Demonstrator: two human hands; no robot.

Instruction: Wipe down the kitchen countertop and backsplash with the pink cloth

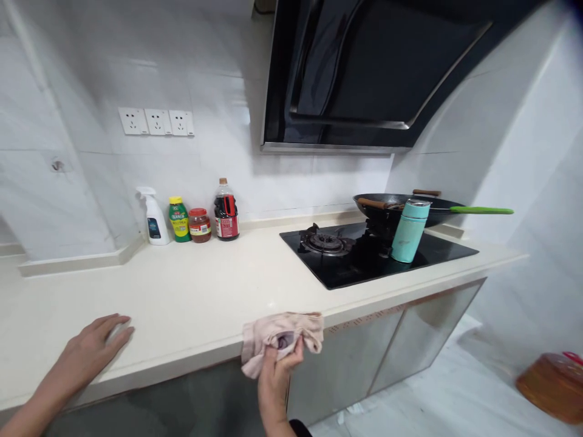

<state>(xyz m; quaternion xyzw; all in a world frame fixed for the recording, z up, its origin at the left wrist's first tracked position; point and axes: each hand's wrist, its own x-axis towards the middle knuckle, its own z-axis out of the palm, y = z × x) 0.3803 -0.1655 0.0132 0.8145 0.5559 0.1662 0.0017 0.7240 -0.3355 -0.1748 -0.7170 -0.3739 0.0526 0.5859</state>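
A crumpled pale pink cloth (pixel 257 337) lies against the front edge of the cream countertop (pixel 204 285). My right hand (pixel 277 379) grips it from below, thumb and fingers closed on its folds, and a greyish patch shows in the middle. Part of the cloth rests on the top of the edge and part hangs down its front. At the left, my left hand (pixel 88 349) rests on the countertop near its front edge, fingers stretched out and holding nothing. Its palm side is hidden.
Along the wall stand a white spray bottle (pixel 157 221), a green yellow-capped bottle (pixel 179 221), a red-lidded jar (pixel 199 226) and a dark sauce bottle (pixel 226 212). A turquoise flask (pixel 410 233) and a wok (pixel 437 215) are on the black gas hob (pixel 346 267), beneath the range hood (pixel 364 73).
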